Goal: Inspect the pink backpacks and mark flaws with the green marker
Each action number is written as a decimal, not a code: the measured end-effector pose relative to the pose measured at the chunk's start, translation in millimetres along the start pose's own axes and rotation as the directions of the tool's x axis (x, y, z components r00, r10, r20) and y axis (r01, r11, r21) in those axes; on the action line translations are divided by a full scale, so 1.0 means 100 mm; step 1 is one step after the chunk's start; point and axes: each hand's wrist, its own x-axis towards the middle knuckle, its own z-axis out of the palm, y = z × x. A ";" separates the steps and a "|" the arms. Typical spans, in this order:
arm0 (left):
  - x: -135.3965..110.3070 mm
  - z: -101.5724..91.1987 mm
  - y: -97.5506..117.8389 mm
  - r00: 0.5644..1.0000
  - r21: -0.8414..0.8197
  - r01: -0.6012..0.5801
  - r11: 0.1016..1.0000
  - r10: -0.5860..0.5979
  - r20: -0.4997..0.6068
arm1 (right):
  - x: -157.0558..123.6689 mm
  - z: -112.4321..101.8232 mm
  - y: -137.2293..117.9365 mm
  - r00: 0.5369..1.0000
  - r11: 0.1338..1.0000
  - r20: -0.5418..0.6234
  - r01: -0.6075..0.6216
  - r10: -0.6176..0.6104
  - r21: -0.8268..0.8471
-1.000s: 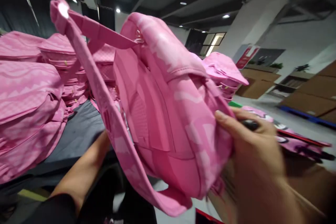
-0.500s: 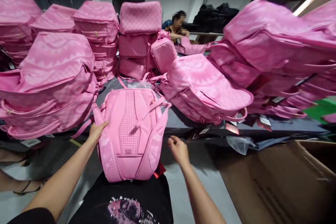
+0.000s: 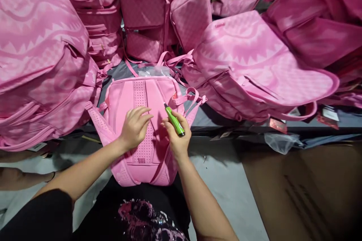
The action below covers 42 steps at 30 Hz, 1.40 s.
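One pink backpack (image 3: pixel 158 148) at the dark-covered table's (image 3: pixel 204 120) edge — between bulkier pink backpacks (image 3: pixel 251 58).
Grips a green pen-like tool (image 3: pixel 175 121) in the right hand (image 3: pixel 180 141); holds the left hand (image 3: pixel 135 128) loosely open over the perforated back panel (image 3: pixel 139 94) — cannot tell whether touching.

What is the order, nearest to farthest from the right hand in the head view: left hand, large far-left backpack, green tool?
1. Green tool, held in the right hand.
2. Left hand, at the middle backpack.
3. Large backpack, at the picture's left edge.
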 end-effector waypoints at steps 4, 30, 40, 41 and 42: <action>0.64 0.45 -0.08 0.905 0.022 -0.301 0.953 0.279 0.323 | 0.00 -0.14 0.28 0.950 0.941 -0.277 0.045 -0.145 -0.336; 0.62 0.69 -0.58 0.766 0.135 -0.642 0.755 0.640 0.062 | 0.83 -0.38 -0.08 0.764 0.265 0.588 0.528 0.266 -0.807; 0.58 0.79 -0.67 0.763 0.152 -0.644 0.750 0.644 0.054 | 0.95 -0.18 -0.12 0.774 0.224 0.468 0.410 0.428 -0.884; 0.57 0.81 -0.69 0.766 0.149 -0.641 0.753 0.641 0.055 | 0.95 -0.16 -0.11 0.781 0.172 0.464 0.434 0.418 -0.885; 0.56 0.83 -0.70 0.769 0.145 -0.637 0.757 0.637 0.052 | 0.94 -0.13 -0.10 0.779 0.130 0.472 0.463 0.414 -0.877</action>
